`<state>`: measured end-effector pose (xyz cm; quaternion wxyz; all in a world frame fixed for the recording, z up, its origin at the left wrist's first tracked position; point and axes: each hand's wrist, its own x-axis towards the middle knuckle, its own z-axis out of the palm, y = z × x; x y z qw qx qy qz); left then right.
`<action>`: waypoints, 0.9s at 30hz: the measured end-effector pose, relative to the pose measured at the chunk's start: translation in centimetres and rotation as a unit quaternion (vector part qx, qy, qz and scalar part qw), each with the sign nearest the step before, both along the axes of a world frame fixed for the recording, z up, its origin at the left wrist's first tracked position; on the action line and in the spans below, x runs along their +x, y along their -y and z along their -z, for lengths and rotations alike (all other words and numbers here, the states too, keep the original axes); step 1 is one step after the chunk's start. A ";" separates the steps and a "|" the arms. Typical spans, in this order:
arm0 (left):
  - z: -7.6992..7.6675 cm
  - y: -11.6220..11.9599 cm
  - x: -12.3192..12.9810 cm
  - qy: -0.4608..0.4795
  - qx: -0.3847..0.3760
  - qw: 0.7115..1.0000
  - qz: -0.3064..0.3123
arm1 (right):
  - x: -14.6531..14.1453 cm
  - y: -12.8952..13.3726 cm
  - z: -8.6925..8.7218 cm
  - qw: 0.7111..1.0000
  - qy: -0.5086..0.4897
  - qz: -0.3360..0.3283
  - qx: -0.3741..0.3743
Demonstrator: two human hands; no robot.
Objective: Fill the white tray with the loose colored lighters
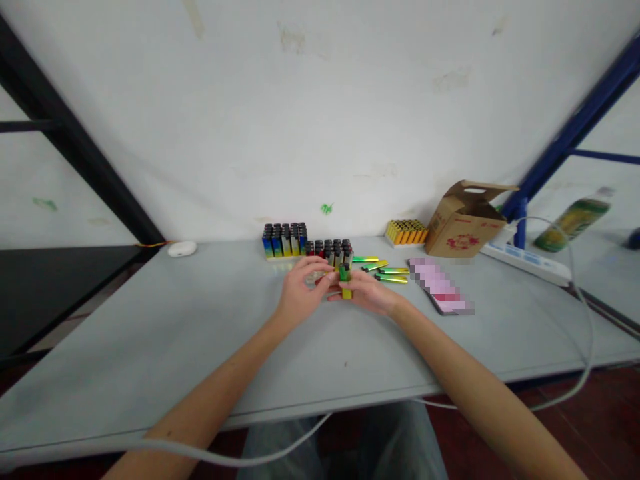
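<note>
A green-and-yellow lighter (346, 285) stands upright between my hands, low over the front of the lighter rows. My right hand (374, 295) is closed around it from the right. From the left, my left hand (299, 288) reaches in with bent fingers, thumb and fingertips close together beside the lighter; what they pinch is hidden. Right behind my hands stands a block of lighters with black tops (333, 248), partly covered by my fingers. Several loose green-and-yellow lighters (393, 279) lie just right of it.
Blue-and-yellow lighters (285, 241) stand in rows at the back left, orange ones (407, 232) at the back right. An open cardboard box (455, 230), a phone (437, 283), a power strip (530, 262) and a white earbud case (182, 249) rest on the grey table (200, 333).
</note>
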<state>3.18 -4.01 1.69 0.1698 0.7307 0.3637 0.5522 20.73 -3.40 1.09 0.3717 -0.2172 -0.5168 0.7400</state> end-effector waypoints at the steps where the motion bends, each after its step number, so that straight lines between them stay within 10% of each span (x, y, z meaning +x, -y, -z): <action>1: 0.0 -0.1 0.0 0.010 -0.016 1.000 0.004 | -0.2 0.0 0.2 1.000 0.008 0.001 0.002; 27: 1.3 -0.7 -0.4 0.023 -0.127 0.989 0.070 | -0.6 0.2 0.7 0.976 0.152 -0.008 0.155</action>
